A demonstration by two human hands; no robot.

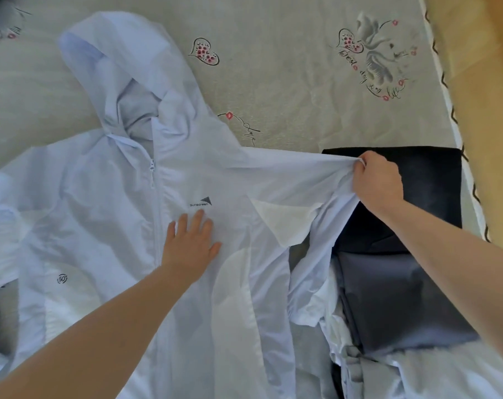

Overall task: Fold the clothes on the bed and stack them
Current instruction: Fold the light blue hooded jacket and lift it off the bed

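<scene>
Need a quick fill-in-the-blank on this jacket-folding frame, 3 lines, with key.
1. The left hand lies flat on the jacket just below the printed word ____.
2. The right hand pinches the jacket's ____.
3. The folded clothes under the right arm are ____ in colour.

Missing words: sunscreen; sleeve; dark

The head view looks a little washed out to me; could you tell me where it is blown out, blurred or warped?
Head view: bright light bleaches the pale blue hooded jacket, most near the bottom right, where its folds lose detail; the folded dark garments show a soft grey sheen; the bed edge bows with wide-angle distortion; the far left corner is blurred; both hands, left and right, look sharp.
</scene>
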